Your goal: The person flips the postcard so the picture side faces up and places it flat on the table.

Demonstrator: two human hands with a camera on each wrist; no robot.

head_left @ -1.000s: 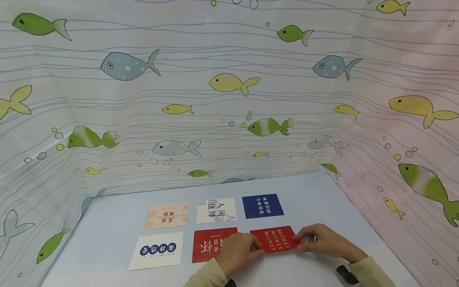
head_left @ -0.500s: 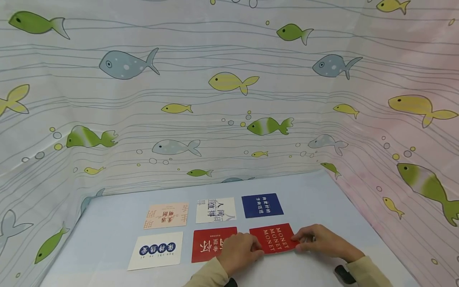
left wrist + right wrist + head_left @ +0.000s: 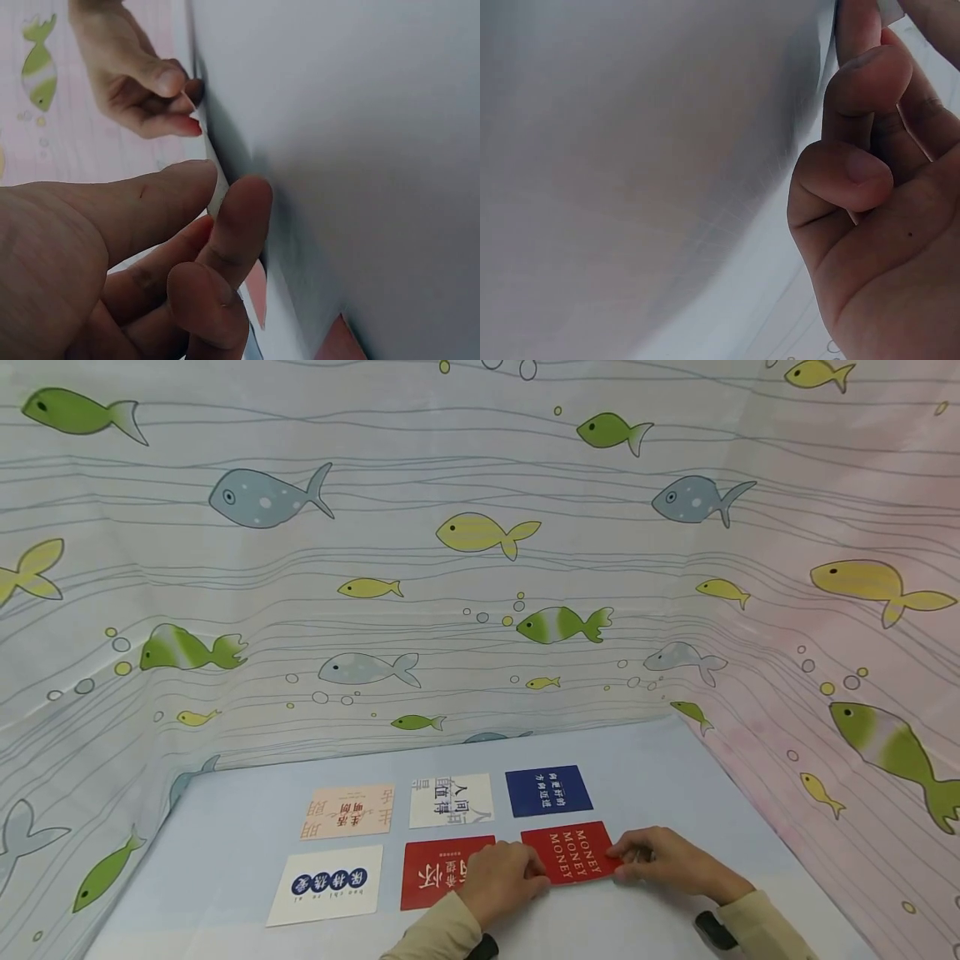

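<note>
A red card printed with MONEY lies between my two hands, at the front right of the cards in the head view. My left hand pinches its left edge; in the left wrist view the thumb and index finger close on the card's thin edge. The card's right edge is pinched by my right hand; a small pale bit of card shows by those fingers in the right wrist view. Another red card with white characters is partly hidden behind my left hand. Above the MONEY card lies a dark blue card.
To the left lie a white card with blue circles, a peach card and a cream card. All rest on a pale cloth-covered table. A fish-patterned curtain surrounds the table's back and sides.
The MONEY card has shifted slightly away from me, toward the blue card. My right hand has moved a little to the left with it; both hands keep hold of it.
</note>
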